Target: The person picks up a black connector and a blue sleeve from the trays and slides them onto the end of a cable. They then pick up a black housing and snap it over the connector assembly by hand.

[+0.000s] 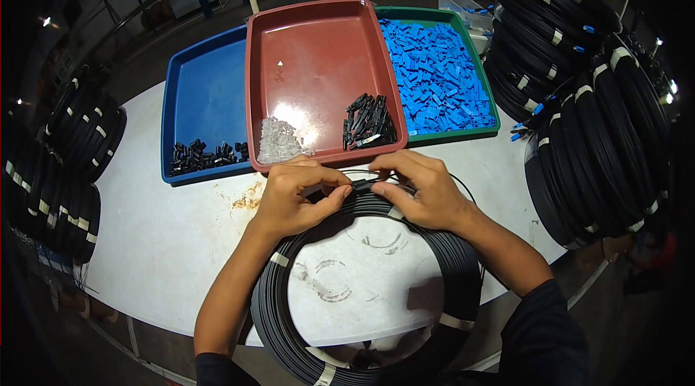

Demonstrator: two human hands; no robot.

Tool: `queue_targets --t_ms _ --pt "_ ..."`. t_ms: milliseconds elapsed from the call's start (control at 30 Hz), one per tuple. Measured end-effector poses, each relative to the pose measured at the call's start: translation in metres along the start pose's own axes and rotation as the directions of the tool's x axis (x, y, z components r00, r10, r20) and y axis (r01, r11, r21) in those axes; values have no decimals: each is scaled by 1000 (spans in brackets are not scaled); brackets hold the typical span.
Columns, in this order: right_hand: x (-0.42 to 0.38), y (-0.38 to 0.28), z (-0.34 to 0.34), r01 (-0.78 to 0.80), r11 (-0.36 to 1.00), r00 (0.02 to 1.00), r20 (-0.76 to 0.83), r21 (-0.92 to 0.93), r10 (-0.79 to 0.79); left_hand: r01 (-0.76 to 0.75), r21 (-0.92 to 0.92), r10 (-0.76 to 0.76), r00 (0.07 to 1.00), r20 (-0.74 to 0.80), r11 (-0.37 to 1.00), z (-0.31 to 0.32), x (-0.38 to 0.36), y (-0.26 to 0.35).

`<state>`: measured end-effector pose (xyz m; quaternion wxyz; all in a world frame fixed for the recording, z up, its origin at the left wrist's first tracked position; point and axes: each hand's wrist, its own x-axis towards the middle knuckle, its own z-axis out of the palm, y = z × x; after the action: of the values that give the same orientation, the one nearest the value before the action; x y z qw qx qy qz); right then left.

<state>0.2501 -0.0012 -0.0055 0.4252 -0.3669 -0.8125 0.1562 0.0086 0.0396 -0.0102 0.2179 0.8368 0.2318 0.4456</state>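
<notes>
Both hands meet over the far side of a large coil of black cable (pixel 461 277), which is bound with pale tape. My left hand (pixel 304 194) pinches one end of a small black part (pixel 362 185) between thumb and fingertips. From the other side my right hand (pixel 416 187) has thumb and forefinger closed at the part's right end, where a thin black cable runs. The exact join between part and cable is too small to make out. Just beyond the hands stands a red tray (pixel 311 46) holding clear pieces (pixel 279 141) and black pieces (pixel 369 122).
A blue tray (pixel 206 89) with small black pieces (pixel 199 158) lies left of the red one. To its right is a green tray (pixel 470 39) of blue connectors (pixel 434 82). Taped cable coils are stacked at left (pixel 87 133) and right (pixel 601 147) on the white table (pixel 145 241).
</notes>
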Motion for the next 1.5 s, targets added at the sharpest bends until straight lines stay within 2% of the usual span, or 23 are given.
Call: queue_targets --t_ms 67,100,167,300,500,900,1100,1300,1367,1433,1500 --pt "-1 2 2 98 995 994 49 -32 -96 -3 20 3 999 32 1000 2 1 4" --pt "0 3 2 96 995 994 46 -33 -95 -5 19 4 999 34 1000 2 2 5" --pt "1 4 2 229 970 972 62 -76 -225 -67 80 60 995 83 995 2 2 6" --pt "1 4 2 288 954 957 61 -80 -284 -85 68 79 993 87 994 3 3 5" --pt "1 4 2 226 974 972 56 8 -227 -99 62 94 992 79 993 4 3 7" --pt "1 3 2 224 973 973 48 62 -227 -140 67 137 989 51 988 4 3 6" --pt "2 1 0 191 979 977 79 69 -196 -165 96 154 982 106 982 2 4 6" --pt "1 -2 0 178 982 982 45 58 -181 -73 49 75 997 -36 996 -3 2 3" --pt "1 -1 0 178 982 982 51 57 -181 211 -222 -256 947 -196 952 -1 -1 4" --pt "0 0 0 183 982 981 55 50 -185 220 -181 -254 947 -195 959 -3 -4 -9" --pt "-1 3 0 188 980 980 56 61 -192 236 -170 -277 916 -291 957 -3 1 -14"
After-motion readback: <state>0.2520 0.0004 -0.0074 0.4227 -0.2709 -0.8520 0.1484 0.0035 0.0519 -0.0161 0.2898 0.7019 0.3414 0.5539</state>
